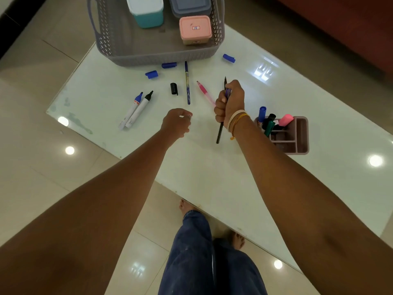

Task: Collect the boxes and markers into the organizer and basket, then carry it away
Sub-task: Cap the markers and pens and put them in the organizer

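The right hand [229, 103] is fisted around a black pen [220, 133] and a purple one, both upright through the fist. The left hand [177, 123] hovers loosely curled over the table [212, 177], apparently empty. Between the hands and the basket [148, 54] lie two uncapped markers [136, 110], one blue pen [187, 84], one pink pen [204, 91], three blue caps [151, 74] and one black cap [174, 89]. Three boxes [195, 28] sit in the basket; four markers stand in the organizer [297, 135] just right of the fist.

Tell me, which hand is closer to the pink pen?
The right hand: its knuckles sit right against the pink pen. The left hand is farther off, below it.
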`<state>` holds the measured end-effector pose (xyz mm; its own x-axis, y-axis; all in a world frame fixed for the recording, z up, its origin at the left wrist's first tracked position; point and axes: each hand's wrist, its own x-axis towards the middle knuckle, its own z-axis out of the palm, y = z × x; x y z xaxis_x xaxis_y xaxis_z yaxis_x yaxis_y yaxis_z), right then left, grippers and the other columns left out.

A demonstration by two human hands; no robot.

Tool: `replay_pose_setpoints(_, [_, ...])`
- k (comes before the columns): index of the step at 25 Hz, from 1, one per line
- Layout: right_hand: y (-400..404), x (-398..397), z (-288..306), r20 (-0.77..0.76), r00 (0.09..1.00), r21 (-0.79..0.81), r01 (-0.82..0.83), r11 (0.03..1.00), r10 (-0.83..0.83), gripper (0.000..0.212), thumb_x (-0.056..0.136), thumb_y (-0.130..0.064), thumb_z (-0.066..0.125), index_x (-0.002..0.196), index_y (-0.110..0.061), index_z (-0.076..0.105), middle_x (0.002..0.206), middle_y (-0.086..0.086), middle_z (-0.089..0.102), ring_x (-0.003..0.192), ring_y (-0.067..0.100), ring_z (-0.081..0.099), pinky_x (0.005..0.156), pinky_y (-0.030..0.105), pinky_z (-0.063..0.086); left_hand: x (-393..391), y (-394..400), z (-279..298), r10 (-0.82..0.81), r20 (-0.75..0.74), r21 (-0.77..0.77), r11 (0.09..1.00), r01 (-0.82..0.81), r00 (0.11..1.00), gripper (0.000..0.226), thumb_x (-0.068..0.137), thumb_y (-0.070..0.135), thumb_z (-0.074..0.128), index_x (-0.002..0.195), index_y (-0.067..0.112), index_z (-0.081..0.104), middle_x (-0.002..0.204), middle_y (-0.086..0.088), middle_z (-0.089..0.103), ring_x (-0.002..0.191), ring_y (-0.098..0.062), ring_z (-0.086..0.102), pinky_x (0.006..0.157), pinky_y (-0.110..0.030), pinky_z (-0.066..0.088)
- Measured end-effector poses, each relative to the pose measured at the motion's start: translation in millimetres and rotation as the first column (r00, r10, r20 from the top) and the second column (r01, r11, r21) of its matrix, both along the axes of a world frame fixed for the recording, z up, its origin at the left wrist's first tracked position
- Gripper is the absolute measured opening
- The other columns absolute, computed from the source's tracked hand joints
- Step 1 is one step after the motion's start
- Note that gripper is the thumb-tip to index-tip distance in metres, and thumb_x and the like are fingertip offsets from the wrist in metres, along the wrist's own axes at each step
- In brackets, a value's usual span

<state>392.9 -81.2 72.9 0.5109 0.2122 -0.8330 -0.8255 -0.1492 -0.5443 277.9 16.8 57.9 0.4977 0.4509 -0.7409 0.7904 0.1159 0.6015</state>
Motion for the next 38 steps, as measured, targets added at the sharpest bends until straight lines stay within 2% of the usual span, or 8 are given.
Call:
replay_pose_setpoints(3, [-10,-9,13,-0.048,0.998,0.171,0.051,0.984,-0.043,0.049,0.095,-0.041,0.033,0.055,-0.014,0.04,0.039,-0.004,0.029,0.036,0.009,0.022,0.043,0.015,0.018,3,-16,8,-0.005,0.001,-0.029,1.0,0.005,1.0,0.022,0.1,0.022,0.046,0.113,0.017,0.062,0.101,-0.006,0.064,0.086,-0.022,0.063,0.064,-0.022,0.049])
replay_pose_setpoints(6, [-24,-17,28,-0.006,0.999,0.229,-0.049,0.972,0.052,0.046,0.099,-0.043,0.034,0.068,-0.013,0.05,0.048,-0.001,0.039,0.037,0.008,0.028,0.04,0.014,0.022,2,-39,17,-0.02,0.006,-0.049,0.999,0.021,1.0,0.027,0.1,0.024,0.046,0.121,0.013,0.06,0.105,-0.007,0.064,0.09,-0.022,0.064,0.067,-0.023,0.05])
replay_pose_setpoints(12, [-85,-27,63,0.24,0.922,0.095,-0.334,0.938,0.304,0.029,0.103,-0.009,0.033,0.088,-0.01,0.058,0.071,0.002,0.043,0.051,0.009,0.035,0.039,0.016,0.03,-2,-93,32,-0.023,0.045,-0.071,0.997,0.026,0.999,0.021,0.098,0.023,0.049,0.112,0.016,0.063,0.101,-0.006,0.066,0.086,-0.023,0.066,0.082,-0.034,0.054])
replay_pose_setpoints(17, [-158,-9,66,0.587,0.809,0.094,-0.061,0.994,-0.006,0.022,0.099,-0.003,0.046,0.112,-0.004,0.064,0.076,0.0,0.056,0.061,0.013,0.052,0.065,0.024,0.052,-2,-143,38,-0.037,0.088,-0.143,0.988,0.05,0.995,0.017,0.092,0.016,0.055,0.108,0.015,0.063,0.099,-0.009,0.066,0.084,-0.025,0.066,0.087,-0.037,0.054])
replay_pose_setpoints(22, [-184,8,55,0.711,0.67,0.054,0.253,0.966,-0.215,0.024,0.089,0.002,0.061,0.112,0.002,0.068,0.075,0.009,0.067,0.067,0.018,0.066,0.084,0.035,0.06,1,-171,36,-0.074,0.092,-0.127,0.988,0.086,0.993,0.026,0.091,0.013,0.057,0.117,0.012,0.061,0.099,-0.008,0.067,0.085,-0.025,0.067,0.087,-0.038,0.055])
replay_pose_setpoints(28, [-188,-11,39,0.765,0.644,-0.109,0.136,0.985,-0.005,0.022,0.08,-0.002,0.071,0.099,-0.013,0.075,0.083,0.005,0.074,0.081,0.016,0.071,0.087,0.03,0.059,3,-179,31,-0.048,0.086,-0.113,0.992,0.058,0.995,0.029,0.089,0.014,0.06,0.118,0.011,0.059,0.101,-0.008,0.068,0.085,-0.024,0.069,0.083,-0.036,0.056])
replay_pose_setpoints(34, [-211,-31,18,0.697,0.689,-0.258,-0.021,0.966,0.201,0.024,0.079,-0.003,0.074,0.103,-0.009,0.074,0.091,0.003,0.075,0.082,0.008,0.07,0.071,0.002,0.049,6,-182,32,-0.032,0.071,-0.098,0.994,0.038,0.997,0.027,0.087,0.014,0.065,0.114,0.011,0.059,0.11,-0.012,0.069,0.095,-0.027,0.071,0.082,-0.038,0.056])
replay_pose_setpoints(38, [-219,-30,22,0.666,0.652,-0.376,-0.127,0.918,0.363,0.031,0.079,-0.005,0.074,0.11,-0.011,0.073,0.095,0.002,0.074,0.084,0.008,0.067,0.084,0.007,0.051,6,-180,33,-0.068,0.054,-0.094,0.993,0.073,0.996,0.032,0.087,0.016,0.066,0.118,0.011,0.058,0.113,-0.012,0.068,0.1,-0.027,0.07,0.084,-0.039,0.054])
